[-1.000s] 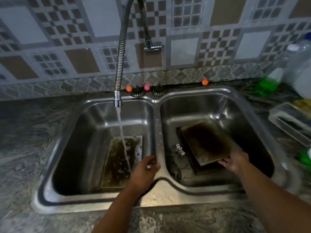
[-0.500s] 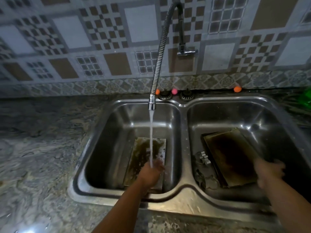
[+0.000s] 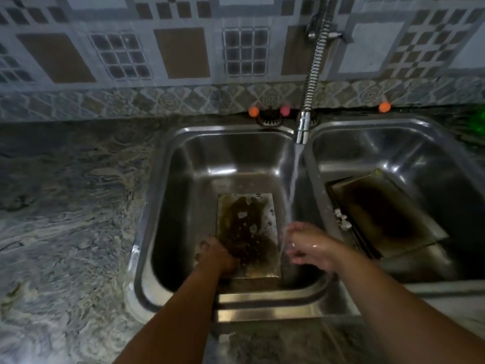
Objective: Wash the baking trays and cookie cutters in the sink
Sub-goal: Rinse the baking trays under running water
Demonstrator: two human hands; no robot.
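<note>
- water runs from the spring-necked faucet that hangs over the divider of the double sink, set into the marbled bench.
- left basin: a stained baking tray lies flat on the bottom, dark residue and water drops across it, its near edge close to the basin's front wall.
- left hand is down on the tray's near left corner, fingers curled against the dirty surface; whether this grip truly clasps the tray or only presses on it cannot be told through the blur.
- right hand is held under the stream near the divider, above the tray's right edge, palm up, fingers loosely cupped, wet, with nothing in its grip.
- right basin: more dark baking trays lie stacked and tilted, filling the basin's left and middle.
- small metal cookie cutters sit just beside the stack's left edge, near the divider.
- three small orange and pink balls line the back edge behind the sink.
</note>
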